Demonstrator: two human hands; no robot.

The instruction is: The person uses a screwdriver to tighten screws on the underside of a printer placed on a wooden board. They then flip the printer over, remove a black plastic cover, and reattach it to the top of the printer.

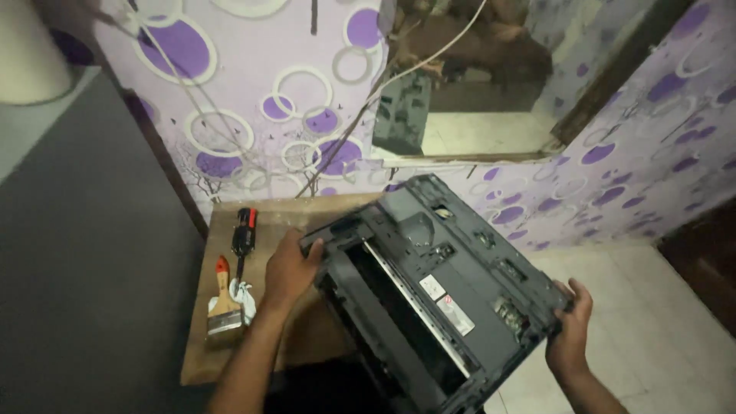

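A dark grey printer body point(429, 291) with its cover off is tilted up above a small wooden table point(222, 360). My left hand point(290, 268) grips its upper left corner. My right hand point(571, 333) holds its lower right corner, fingers curled over the edge. Inside the printer I see a long slot, a pale metal rail and two small white labels.
On the table's left part lie a paint brush point(225, 307) with a wooden handle, a white cloth point(244, 294) and a black and red screwdriver point(244, 230). A purple-circled wall with hanging cables point(337, 138) stands behind. A pale tiled floor point(659, 330) lies to the right.
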